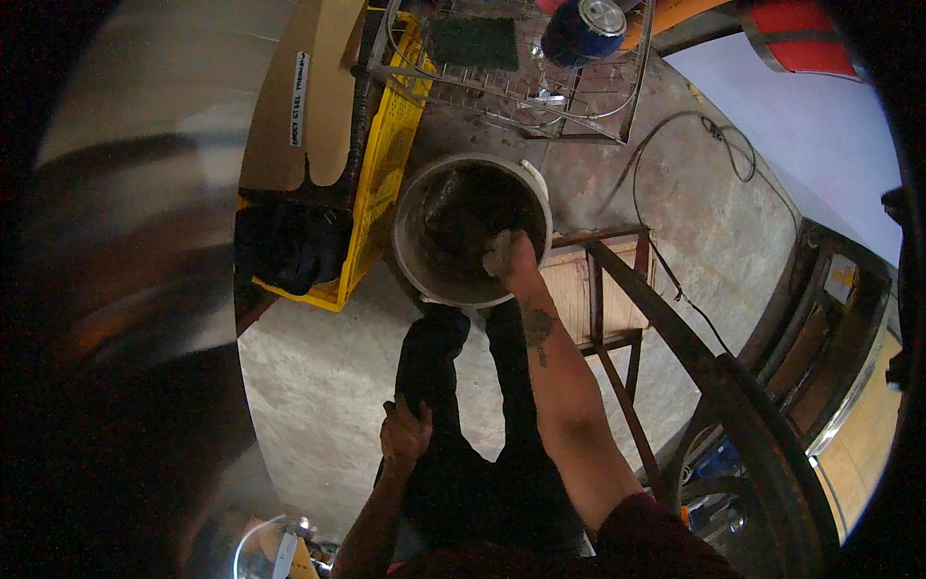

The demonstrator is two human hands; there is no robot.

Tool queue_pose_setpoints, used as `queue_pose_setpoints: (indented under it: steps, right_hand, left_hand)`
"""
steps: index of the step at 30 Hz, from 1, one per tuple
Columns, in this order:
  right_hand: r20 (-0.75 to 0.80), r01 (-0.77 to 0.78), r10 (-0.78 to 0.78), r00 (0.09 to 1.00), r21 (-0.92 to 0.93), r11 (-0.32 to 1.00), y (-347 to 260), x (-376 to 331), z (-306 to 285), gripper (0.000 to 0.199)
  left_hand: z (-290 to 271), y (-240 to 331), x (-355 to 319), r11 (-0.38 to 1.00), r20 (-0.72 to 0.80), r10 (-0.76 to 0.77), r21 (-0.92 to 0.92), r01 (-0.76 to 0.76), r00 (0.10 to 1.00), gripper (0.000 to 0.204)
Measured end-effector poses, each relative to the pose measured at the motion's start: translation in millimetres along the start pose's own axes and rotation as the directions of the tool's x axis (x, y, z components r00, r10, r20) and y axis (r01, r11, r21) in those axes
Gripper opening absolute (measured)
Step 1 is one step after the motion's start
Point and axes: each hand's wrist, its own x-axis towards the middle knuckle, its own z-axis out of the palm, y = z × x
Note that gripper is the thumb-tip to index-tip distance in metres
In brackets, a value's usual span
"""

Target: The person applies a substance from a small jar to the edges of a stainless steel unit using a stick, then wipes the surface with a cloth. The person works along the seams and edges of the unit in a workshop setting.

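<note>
A round bucket [408,253] with a pale rim stands between my feet, its inside dark. My right arm reaches down into it from the lower right. My right hand [511,256] is just inside the rim, coated in grey, mud-like matter; more of it is smeared up the forearm. The fingers of that hand are hidden, and I cannot make out whether they hold anything. My left hand [405,432] rests by my left thigh in dark trousers [434,386], its fingers apart with nothing in them.
Left stands a yellow plastic crate [384,164] with brown cardboard [275,106] and black cloth [294,246]. Ahead is a wire rack [588,106] with a green scouring pad [473,42] and a dark blue jar [584,34]. Rusty metal frames [675,352] and a black cable [637,183] lie right.
</note>
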Motion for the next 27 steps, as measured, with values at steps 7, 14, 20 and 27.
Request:
queue_pose_setpoints:
  steps: [7, 14, 20, 27]
  right_hand:
    - [-0.324, -0.059, 0.082, 0.942, 0.080, 0.995, 18, 12, 7, 0.044]
    - [0.157, 0.162, -0.044, 0.987, -0.900, 0.405, 50, 71, -88, 0.060]
    - [0.093, -0.005, -0.263, 0.960, -0.937, -0.348, 122, 118, -42, 0.045]
    - [0.151, 0.018, -0.285, 0.946, -0.907, -0.420, 167, 147, -78, 0.053]
  left_hand:
    - [25, -27, 8, 0.985, -0.091, 0.166, 0.053, -0.162, 0.982, 0.067]
    - [-31, 13, 19, 0.997, 0.001, 0.065, -0.046, -0.065, 0.998, 0.064]
    - [-58, 22, 23, 0.984, -0.052, -0.105, -0.148, 0.096, 0.993, 0.061]
    - [-61, 20, 46, 0.974, -0.004, -0.038, -0.223, 0.036, 0.999, 0.061]
